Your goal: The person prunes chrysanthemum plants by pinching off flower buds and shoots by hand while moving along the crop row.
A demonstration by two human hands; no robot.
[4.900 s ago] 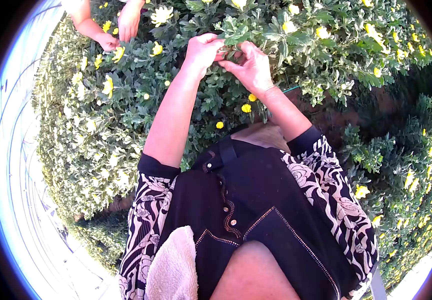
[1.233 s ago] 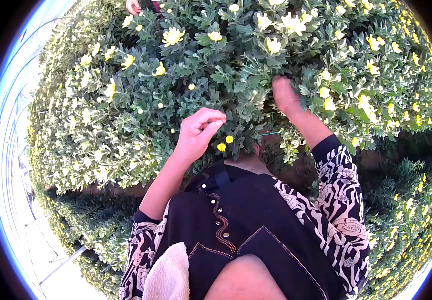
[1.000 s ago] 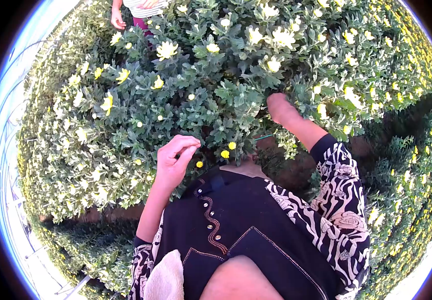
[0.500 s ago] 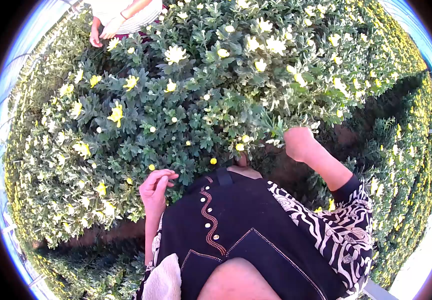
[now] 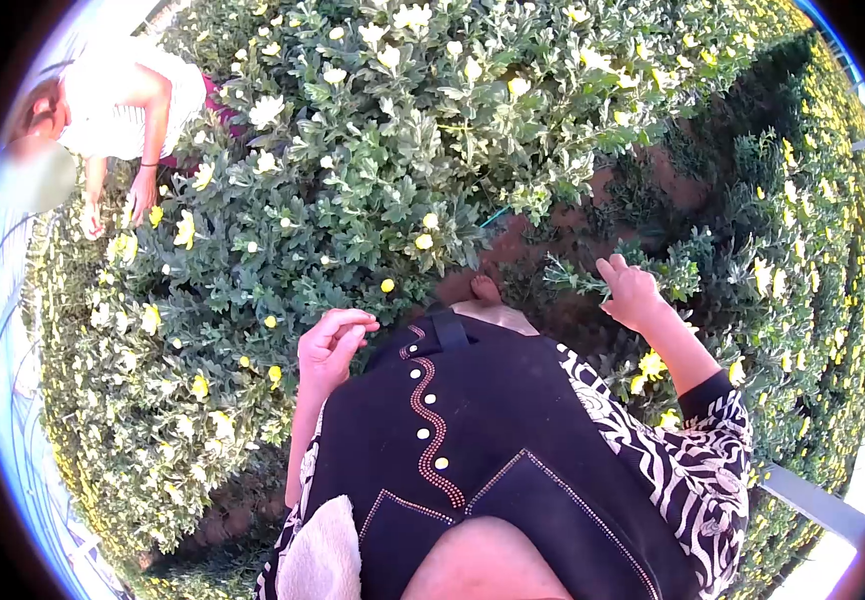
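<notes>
Firstly, we are finding the right hand (image 5: 635, 298) partly masking its own grip: the fingers appear to be closing on a leafy sprig (image 5: 571, 276), whose stem is disappearing behind them. That sprig is pointing leftwards over the furrow, well apart from the left hand (image 5: 335, 348). The left hand is curling loosely beside the foliage, thumb drawn up near the fingertips; we cannot tell whether they are touching or pinching anything small. Strong glare is washing out another person (image 5: 148, 95) at upper left, whose hands (image 5: 141, 193) are hanging at the plants' edge, their contact unclear to us.

As to materials, we are recording lobed, matt green leaves on the flowering plants (image 5: 353, 160), with ruffled pale-yellow flower heads (image 5: 418, 17) and small round buds. The wearer's black top (image 5: 503, 400) is showing a wavy studded line and round pale buttons (image 5: 424, 434); a black-and-cream patterned sleeve (image 5: 693, 510) is covering the right upper arm, and a fluffy pale cloth (image 5: 321, 555) is lying against the left side.

Underfoot, we are seeing reddish-brown soil (image 5: 573, 222) between dense planted rows. A grey bar (image 5: 818, 500) is crossing at lower right, and thin curved lines are fading into the bright left edge.
</notes>
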